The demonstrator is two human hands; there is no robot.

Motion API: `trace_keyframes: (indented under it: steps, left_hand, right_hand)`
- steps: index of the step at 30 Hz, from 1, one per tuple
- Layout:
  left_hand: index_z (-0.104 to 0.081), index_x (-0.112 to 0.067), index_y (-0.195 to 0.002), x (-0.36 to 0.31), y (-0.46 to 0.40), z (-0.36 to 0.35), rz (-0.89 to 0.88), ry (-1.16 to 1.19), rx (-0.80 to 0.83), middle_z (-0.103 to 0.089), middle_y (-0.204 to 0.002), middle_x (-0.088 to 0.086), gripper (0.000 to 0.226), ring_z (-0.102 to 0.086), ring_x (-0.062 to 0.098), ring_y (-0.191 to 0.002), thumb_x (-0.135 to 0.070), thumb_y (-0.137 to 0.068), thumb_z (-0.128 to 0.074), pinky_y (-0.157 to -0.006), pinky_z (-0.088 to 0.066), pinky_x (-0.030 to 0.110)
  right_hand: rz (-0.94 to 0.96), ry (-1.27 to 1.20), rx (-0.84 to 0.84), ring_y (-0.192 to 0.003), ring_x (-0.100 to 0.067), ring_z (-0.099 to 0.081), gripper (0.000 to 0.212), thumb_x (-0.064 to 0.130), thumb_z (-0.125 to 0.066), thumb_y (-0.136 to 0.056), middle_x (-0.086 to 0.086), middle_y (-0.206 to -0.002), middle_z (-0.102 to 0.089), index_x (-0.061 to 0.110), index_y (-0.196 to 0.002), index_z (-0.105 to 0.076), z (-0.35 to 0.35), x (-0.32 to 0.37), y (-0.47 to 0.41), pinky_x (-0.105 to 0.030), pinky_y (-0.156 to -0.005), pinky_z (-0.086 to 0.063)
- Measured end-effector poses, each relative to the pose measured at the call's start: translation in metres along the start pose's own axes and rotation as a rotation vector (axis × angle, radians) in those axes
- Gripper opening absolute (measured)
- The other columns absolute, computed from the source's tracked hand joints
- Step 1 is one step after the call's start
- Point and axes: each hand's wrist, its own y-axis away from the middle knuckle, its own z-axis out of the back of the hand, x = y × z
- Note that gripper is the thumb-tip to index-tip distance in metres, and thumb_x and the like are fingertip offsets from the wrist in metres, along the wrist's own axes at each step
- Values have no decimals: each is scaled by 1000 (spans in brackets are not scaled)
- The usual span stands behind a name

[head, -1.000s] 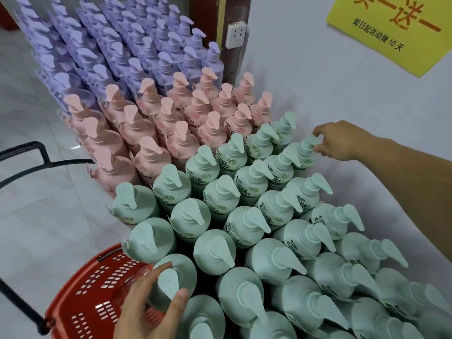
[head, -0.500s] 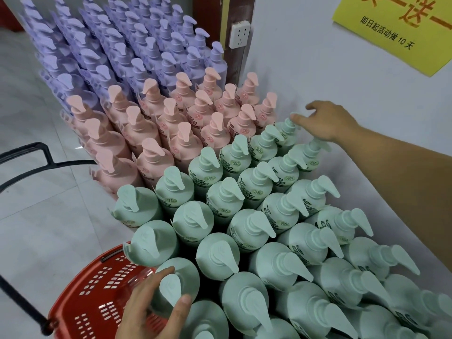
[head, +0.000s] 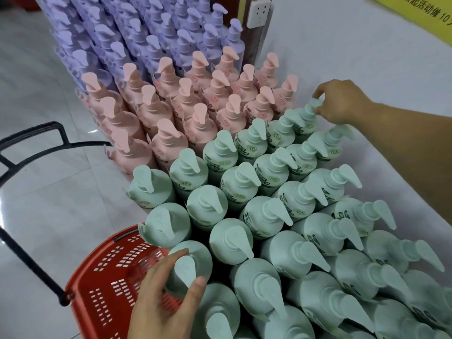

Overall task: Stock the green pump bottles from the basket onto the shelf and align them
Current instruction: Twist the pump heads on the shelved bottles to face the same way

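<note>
Several green pump bottles (head: 266,214) stand packed in rows on a white surface (head: 396,152) along the wall. My right hand (head: 342,104) reaches to the far end of the green block and pinches the pump head of the green bottle (head: 308,111) nearest the pink ones. My left hand (head: 161,297) grips the shoulder of a green bottle (head: 193,263) at the near left edge, thumb and fingers curled round it. A red basket (head: 107,272) sits just below and left of that bottle; I see no bottles in its visible part.
Pink pump bottles (head: 186,111) stand in rows beyond the green ones, then purple bottles (head: 146,35) farther back. The basket's black handle (head: 29,152) rises at the left over pale floor tiles. A wall socket (head: 259,13) and a yellow sign (head: 415,11) hang above.
My right hand left the back-row pump it held, reached left, and now pinches the pump of the green bottle beside the pink ones. My left hand stays on its bottle.
</note>
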Motion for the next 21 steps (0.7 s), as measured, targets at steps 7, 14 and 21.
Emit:
trace_keyframes:
  steps: [7,14,21]
  left_hand:
    - [-61,-56,-109,2,1,-1,-9,-17,-21,-63,-115,-25,53,-58,9,-116,-66,-57,-65,-98,-49,49]
    - [-60,-57,-109,2,2,-1,5,-26,-33,-64,-117,-20,43,-60,18,-114,-54,-69,-76,-96,-50,52]
    - [-61,-54,-110,-6,3,4,53,-10,18,-65,-117,-14,48,-60,11,-113,-58,-63,-67,-96,-50,47]
  right_hand:
    - [29,-24,29,-111,-37,-57,33,20,-66,-94,-14,-122,-65,17,-126,-60,0,-7,2,-41,-92,-47]
    - [120,-135,-164,-122,-34,-56,63,63,-56,-87,-6,-138,-58,33,-142,-50,5,31,38,-48,-103,-41]
    - [76,-194,-87,-112,-30,-62,31,26,-61,-94,-9,-125,-67,20,-124,-69,-4,51,55,-36,-94,-50]
